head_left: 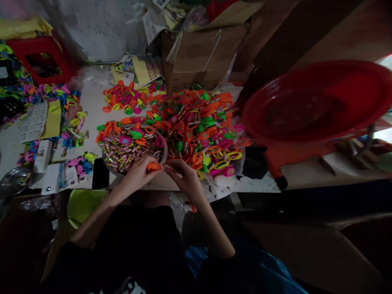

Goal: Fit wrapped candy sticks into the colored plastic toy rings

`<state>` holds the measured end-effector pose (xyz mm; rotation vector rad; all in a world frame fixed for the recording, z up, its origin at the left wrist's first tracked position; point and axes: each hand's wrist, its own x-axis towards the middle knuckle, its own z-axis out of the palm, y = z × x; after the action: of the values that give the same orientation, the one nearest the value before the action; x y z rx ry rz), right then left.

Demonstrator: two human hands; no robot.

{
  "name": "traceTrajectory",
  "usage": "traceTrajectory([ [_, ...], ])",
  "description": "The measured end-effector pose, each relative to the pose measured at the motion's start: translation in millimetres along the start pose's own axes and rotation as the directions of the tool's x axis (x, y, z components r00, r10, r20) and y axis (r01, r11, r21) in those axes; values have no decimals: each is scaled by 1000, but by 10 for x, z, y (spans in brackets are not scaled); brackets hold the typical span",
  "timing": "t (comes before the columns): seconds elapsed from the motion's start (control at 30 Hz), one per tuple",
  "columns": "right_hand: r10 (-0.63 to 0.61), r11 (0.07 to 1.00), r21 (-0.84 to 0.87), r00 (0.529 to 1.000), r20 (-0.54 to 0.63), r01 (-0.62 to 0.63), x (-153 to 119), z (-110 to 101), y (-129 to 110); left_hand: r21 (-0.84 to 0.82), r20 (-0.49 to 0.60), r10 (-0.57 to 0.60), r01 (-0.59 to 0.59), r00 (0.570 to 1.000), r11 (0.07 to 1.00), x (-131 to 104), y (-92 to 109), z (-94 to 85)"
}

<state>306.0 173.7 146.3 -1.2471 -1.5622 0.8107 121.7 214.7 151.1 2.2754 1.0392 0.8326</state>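
- Head view: the person is working with both bare hands at the near right edge of the bowl [165, 150], which is holding many small bits [122, 153].
- An orange piece [154, 166] is resting in the left hand [140, 169], over the bowl's near right edge; the left fingers are gripping it.
- The right hand [183, 170] is meeting the piece's end, just right of the bowl; its fingertips are bunching close, but whether they are pinching something small or only touching, one cannot tell.
- A bright pile [199, 122] is lying right of the bowl, a phone [101, 174] just left of its near side.
- Doing this well is probably depending on the left hand bracing the piece firmly while the right is making small, straight movements.
- The dim light is likely calling for careful aligning before any pressing.
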Motion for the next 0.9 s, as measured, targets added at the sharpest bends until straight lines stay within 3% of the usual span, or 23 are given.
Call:
traceTrajectory([
  [0.17,-67,996,-56,995,67,71,-103,90,-126,164,30,80,-84,996,983,-153,32,-115],
  [0.37,-157,974,-162,987,40,161,-159,148,-182,256,-25,143,-132,989,958,-216,33,-127],
  [0.6,-273,918,-290,961,37,272,-206,205,-192,367,1,155,-144,988,919,-271,96,-184],
  [0.9,-268,880,-377,957,111,290,-255,261,-272,440,54,144,-153,988,885,-344,88,-215],
])
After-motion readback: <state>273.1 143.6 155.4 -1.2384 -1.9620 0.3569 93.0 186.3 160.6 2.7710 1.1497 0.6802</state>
